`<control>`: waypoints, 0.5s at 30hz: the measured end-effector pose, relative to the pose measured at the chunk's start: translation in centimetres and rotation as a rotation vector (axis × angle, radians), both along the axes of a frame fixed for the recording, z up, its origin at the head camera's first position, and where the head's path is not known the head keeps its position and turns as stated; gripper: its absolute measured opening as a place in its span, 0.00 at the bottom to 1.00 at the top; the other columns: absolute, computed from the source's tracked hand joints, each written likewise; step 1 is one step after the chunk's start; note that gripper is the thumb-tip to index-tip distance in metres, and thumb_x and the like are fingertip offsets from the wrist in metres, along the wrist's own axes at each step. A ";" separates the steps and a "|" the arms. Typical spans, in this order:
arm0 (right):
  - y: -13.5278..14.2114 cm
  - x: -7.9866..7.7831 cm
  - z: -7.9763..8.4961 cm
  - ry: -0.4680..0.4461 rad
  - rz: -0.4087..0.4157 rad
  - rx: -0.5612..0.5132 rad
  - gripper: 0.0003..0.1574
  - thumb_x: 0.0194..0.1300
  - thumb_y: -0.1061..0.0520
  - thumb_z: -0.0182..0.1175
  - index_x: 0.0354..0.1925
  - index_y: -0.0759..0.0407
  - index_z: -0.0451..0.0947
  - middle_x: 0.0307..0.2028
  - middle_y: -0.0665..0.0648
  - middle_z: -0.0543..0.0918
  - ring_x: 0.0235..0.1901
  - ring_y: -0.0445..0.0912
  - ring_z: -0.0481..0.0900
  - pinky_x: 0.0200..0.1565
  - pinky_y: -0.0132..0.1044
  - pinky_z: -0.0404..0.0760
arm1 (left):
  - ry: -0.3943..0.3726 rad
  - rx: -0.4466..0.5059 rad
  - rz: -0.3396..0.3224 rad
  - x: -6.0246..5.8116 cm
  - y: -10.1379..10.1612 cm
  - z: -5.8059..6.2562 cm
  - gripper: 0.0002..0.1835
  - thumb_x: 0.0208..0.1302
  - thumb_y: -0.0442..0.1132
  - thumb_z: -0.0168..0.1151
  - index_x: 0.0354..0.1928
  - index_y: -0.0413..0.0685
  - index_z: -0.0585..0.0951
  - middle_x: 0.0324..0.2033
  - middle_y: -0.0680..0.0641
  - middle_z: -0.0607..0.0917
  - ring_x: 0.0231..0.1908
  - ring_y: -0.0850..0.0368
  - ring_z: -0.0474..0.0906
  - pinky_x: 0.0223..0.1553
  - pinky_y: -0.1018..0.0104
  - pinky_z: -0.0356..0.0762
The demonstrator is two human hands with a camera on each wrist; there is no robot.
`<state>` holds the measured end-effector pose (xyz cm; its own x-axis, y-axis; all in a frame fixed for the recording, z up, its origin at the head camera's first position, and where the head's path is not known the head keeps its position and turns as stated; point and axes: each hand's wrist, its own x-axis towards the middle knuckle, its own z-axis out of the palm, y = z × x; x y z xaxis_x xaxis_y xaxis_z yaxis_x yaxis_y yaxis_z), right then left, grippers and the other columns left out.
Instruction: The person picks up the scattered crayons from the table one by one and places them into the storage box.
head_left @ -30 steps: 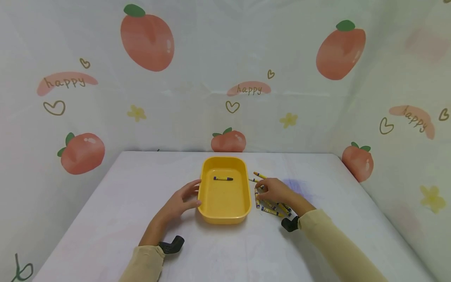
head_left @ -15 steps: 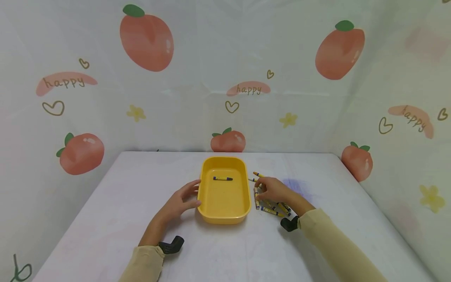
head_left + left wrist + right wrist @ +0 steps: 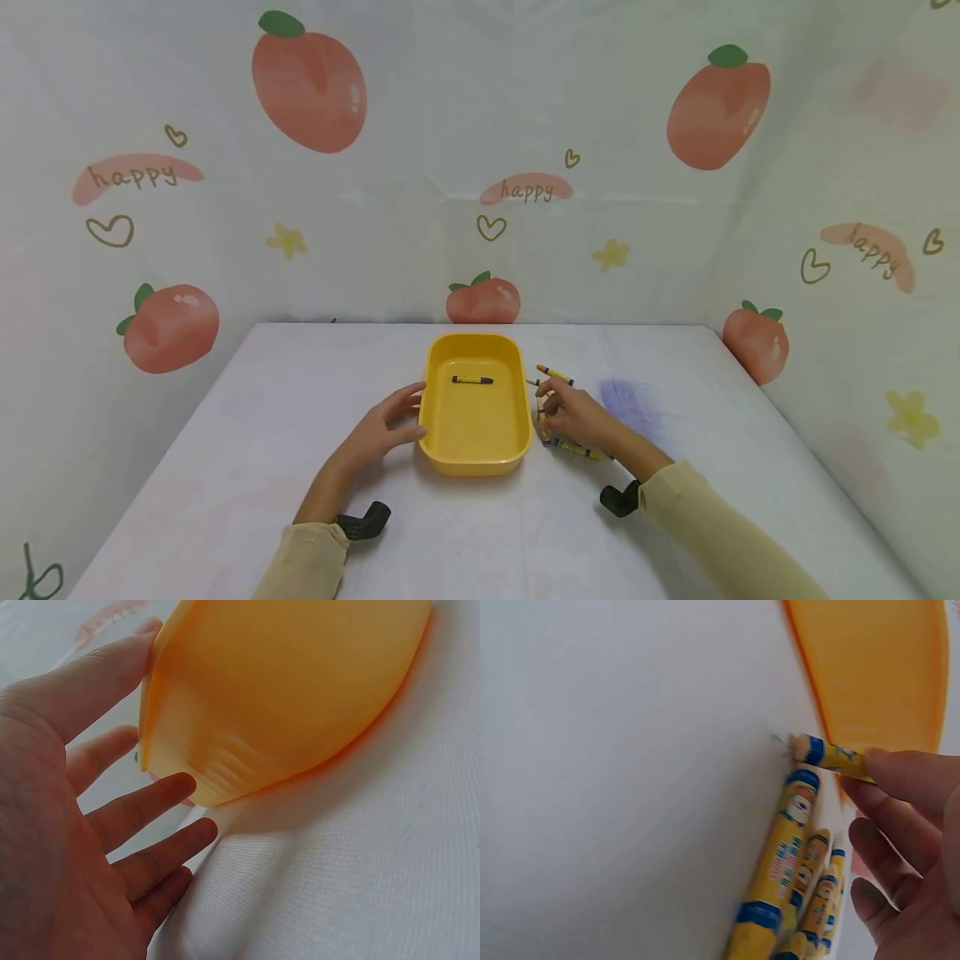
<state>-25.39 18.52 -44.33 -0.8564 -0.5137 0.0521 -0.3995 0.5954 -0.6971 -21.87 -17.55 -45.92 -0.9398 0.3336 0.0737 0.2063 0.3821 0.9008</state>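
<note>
Right hand [image 3: 581,414] pinches a slim yellow-blue paper-wrapped crayon [image 3: 833,755]; lift clear. Spread left hand [image 3: 377,432] touches oblong yellow plastic tray [image 3: 480,435].

Backdrop [image 3: 442,92] w/ fruit prints [image 3: 309,93]; purple smudge [image 3: 624,400] on wht tbl [image 3: 472,533].

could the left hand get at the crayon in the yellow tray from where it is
Probably yes. The left hand is at the side of the yellow tray, and the crayon lies uncovered on its floor. Only the tray's side wall stands between, so the hand would likely just reach over it.
</note>
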 end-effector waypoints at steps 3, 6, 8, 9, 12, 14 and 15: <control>0.0 0.2 -0.2 0.020 0.009 -0.041 0.23 0.62 0.63 0.65 0.52 0.56 0.68 0.37 0.52 0.84 0.37 0.46 0.81 0.41 0.43 0.81 | 0.011 0.004 -0.009 -0.1 0.0 -0.1 0.39 0.61 0.43 0.68 0.73 0.53 0.62 0.64 0.40 0.73 0.63 0.43 0.69 0.62 0.38 0.62; 0.0 0.2 -0.4 0.052 -0.005 -0.101 0.23 0.61 0.66 0.65 0.52 0.58 0.69 0.35 0.52 0.82 0.33 0.44 0.80 0.37 0.38 0.80 | 0.007 0.004 -0.006 -0.1 -0.1 -0.2 0.39 0.61 0.43 0.68 0.73 0.54 0.63 0.64 0.41 0.72 0.63 0.43 0.69 0.62 0.39 0.62; -0.1 0.1 -0.4 0.068 -0.030 -0.139 0.23 0.60 0.67 0.65 0.52 0.59 0.69 0.34 0.53 0.80 0.32 0.44 0.79 0.37 0.36 0.80 | 0.004 0.003 -0.001 -0.2 -0.1 -0.2 0.39 0.61 0.43 0.68 0.73 0.55 0.63 0.64 0.42 0.73 0.63 0.44 0.69 0.63 0.39 0.62; -0.1 0.0 -0.4 0.077 -0.043 -0.159 0.24 0.60 0.68 0.65 0.52 0.60 0.69 0.34 0.53 0.79 0.32 0.45 0.79 0.37 0.35 0.80 | -0.001 0.007 0.003 -0.2 -0.1 -0.2 0.39 0.61 0.43 0.68 0.73 0.55 0.63 0.64 0.42 0.73 0.63 0.45 0.69 0.63 0.40 0.62; -0.2 -0.2 0.0 0.089 -0.071 -0.214 0.24 0.60 0.70 0.65 0.53 0.63 0.69 0.35 0.56 0.79 0.34 0.48 0.80 0.39 0.37 0.81 | 0.001 0.009 0.003 -0.1 -0.1 -0.2 0.39 0.61 0.42 0.68 0.73 0.55 0.63 0.64 0.42 0.73 0.63 0.45 0.70 0.63 0.40 0.62; -0.2 -0.4 0.4 0.102 -0.085 -0.234 0.24 0.60 0.70 0.65 0.53 0.63 0.69 0.36 0.57 0.79 0.36 0.50 0.81 0.41 0.39 0.82 | 0.002 0.012 0.003 -0.1 0.0 -0.2 0.39 0.61 0.41 0.68 0.73 0.54 0.63 0.64 0.42 0.73 0.62 0.44 0.70 0.63 0.39 0.62; -0.2 -0.5 0.6 0.108 -0.093 -0.240 0.24 0.61 0.69 0.64 0.54 0.63 0.69 0.37 0.58 0.79 0.36 0.50 0.81 0.41 0.40 0.82 | 0.005 0.012 0.001 -0.1 0.0 -0.2 0.39 0.61 0.41 0.68 0.73 0.53 0.63 0.64 0.41 0.73 0.62 0.44 0.69 0.63 0.39 0.62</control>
